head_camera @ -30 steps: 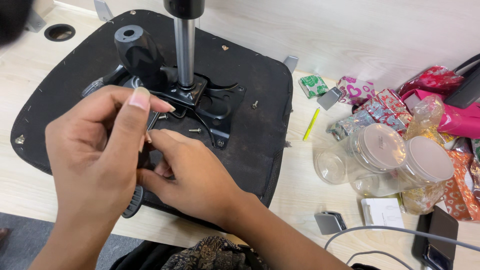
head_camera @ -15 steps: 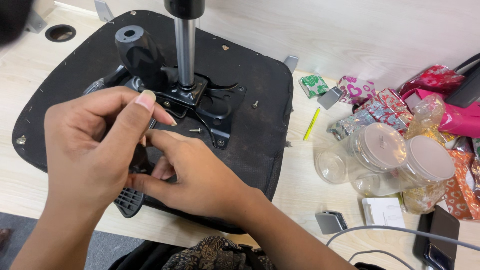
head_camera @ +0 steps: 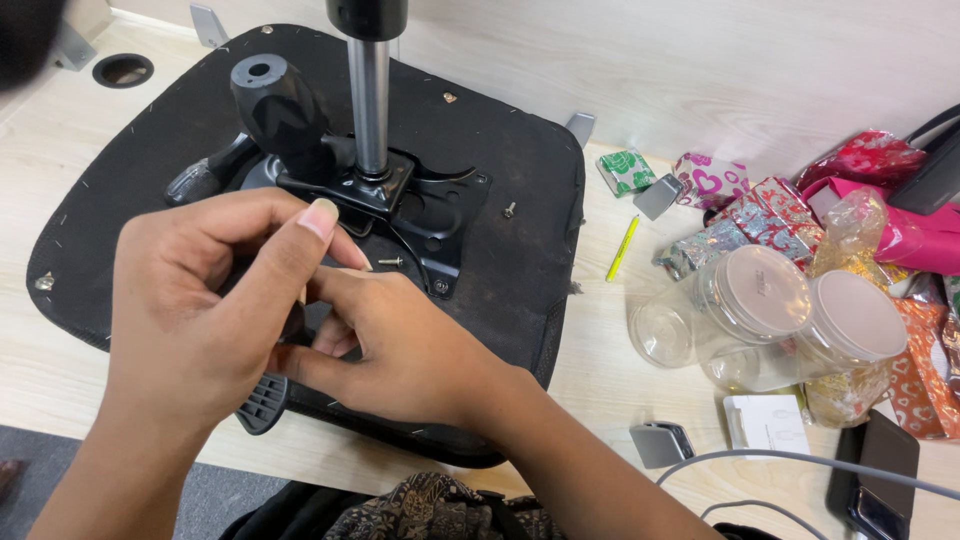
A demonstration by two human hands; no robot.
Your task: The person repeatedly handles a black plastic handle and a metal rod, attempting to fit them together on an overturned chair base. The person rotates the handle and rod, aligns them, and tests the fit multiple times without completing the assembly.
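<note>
With the mounting plate seated on the upturned chair seat, both the left hand and right hand are closed on a black-handled tool; one loose screw remains undriven.

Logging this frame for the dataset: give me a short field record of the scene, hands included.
setting: light wooden table
main object: black chair seat, upside down, with metal column upright from mounting plate
left hand: fingers pinched together over the seat, beside the right hand
right hand: fingertips meeting the left's; what they hold is hidden
loose parts: screw and screw on the seat
nearby: clear plastic jars, shiny wrapped packets, yellow pen, phone
</note>
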